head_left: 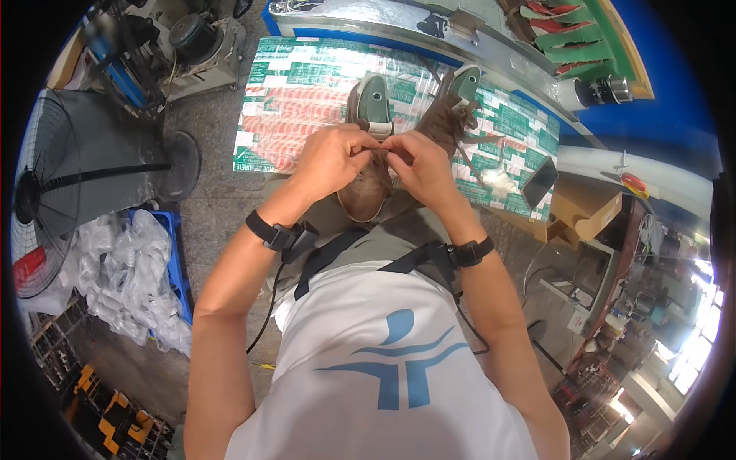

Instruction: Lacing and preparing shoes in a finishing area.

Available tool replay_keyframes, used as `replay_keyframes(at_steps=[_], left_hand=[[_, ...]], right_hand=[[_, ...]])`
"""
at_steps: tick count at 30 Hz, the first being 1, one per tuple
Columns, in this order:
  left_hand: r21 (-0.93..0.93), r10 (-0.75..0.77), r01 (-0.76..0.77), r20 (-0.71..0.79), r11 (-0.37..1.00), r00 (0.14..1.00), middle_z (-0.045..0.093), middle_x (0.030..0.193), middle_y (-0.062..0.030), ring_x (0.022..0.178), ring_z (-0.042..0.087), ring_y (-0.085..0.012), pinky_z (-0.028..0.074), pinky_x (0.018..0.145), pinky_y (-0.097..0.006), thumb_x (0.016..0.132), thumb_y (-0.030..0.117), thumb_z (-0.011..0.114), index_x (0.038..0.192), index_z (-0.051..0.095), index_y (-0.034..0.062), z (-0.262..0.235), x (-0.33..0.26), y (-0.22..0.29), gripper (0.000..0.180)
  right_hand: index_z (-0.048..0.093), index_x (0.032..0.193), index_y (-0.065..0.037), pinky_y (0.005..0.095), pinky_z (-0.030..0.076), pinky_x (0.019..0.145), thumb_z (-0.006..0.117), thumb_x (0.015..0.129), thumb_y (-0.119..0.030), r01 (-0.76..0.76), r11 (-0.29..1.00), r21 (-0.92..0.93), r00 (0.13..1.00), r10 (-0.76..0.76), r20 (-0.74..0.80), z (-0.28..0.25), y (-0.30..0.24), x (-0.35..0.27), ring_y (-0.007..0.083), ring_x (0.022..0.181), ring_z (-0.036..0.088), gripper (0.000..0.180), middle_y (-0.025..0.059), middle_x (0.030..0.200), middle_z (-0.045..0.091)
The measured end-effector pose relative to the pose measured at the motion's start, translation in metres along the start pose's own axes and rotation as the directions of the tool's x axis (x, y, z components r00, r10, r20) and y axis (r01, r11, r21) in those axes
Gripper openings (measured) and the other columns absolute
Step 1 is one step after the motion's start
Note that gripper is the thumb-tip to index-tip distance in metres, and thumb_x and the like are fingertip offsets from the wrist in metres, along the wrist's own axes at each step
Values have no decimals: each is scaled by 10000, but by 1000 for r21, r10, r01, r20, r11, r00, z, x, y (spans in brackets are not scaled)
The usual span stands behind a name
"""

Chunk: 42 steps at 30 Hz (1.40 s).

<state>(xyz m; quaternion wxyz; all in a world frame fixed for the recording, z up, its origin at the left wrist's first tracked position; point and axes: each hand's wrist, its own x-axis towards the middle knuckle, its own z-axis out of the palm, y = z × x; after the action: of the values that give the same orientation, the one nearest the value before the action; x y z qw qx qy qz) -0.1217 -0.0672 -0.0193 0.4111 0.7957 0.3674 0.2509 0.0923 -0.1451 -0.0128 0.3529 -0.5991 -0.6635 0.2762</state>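
Note:
A brown shoe (363, 198) points its toe toward me, its green-lined opening on the far side. Over its front, both hands meet with fingertips pinched together. My left hand (331, 157) and my right hand (424, 169) are closed on a thin dark shoelace (379, 149), whose ends are mostly hidden by the fingers. A second brown shoe (442, 123) lies just right of the first, tilted, with a loose lace trailing to its right. Both shoes rest at a surface covered in green, white and red printed tape (307, 100).
A crumpled white wad (498, 181) and a dark flat phone-like slab (540, 182) lie at the right. Beyond runs a metal-edged conveyor (368, 19). An open cardboard box (586, 211) sits lower right. At left are a fan (46, 184) and a blue crate (178, 264) with clear plastic bags.

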Motion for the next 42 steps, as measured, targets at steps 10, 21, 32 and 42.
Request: replay_keyframes(at_steps=[10,21,32,42], left_hand=[[-398,-248,321,223,860,943,509,705,104,672,453,-13,405,619,-262,976,12,721,1086,794,19,-9,-3,-14,132],[-395,-228,413,438,821,870,476,702,112,655,413,-18,341,589,-257,936,41,768,958,744,33,-29,5,-34,33],[-323,-3,36,100,946,995,684,1029,-32,910,646,-146,529,775,-337,1006,149,819,923,762,-1,-68,-16,11,181],[-539,-103,317,389,780,915,769,1072,-23,875,709,-96,596,741,-285,1089,261,713,1178,782,11,-19,30,71,274]], right_hand=[[758,1128,-30,292,541,715,769,948,-70,-346,882,319,938,334,94,25,17,-1,132,787,687,185,39,891,715],[722,1099,-36,309,555,715,780,939,-80,-25,999,32,995,28,-97,15,2,-6,145,733,659,176,63,887,705],[657,1002,-66,352,526,626,669,964,-68,-70,976,205,816,175,-552,36,8,7,131,723,641,40,77,998,724],[704,1190,-14,252,496,606,616,1127,-228,-120,730,673,970,231,-78,-88,-109,75,85,672,621,240,23,861,710]])
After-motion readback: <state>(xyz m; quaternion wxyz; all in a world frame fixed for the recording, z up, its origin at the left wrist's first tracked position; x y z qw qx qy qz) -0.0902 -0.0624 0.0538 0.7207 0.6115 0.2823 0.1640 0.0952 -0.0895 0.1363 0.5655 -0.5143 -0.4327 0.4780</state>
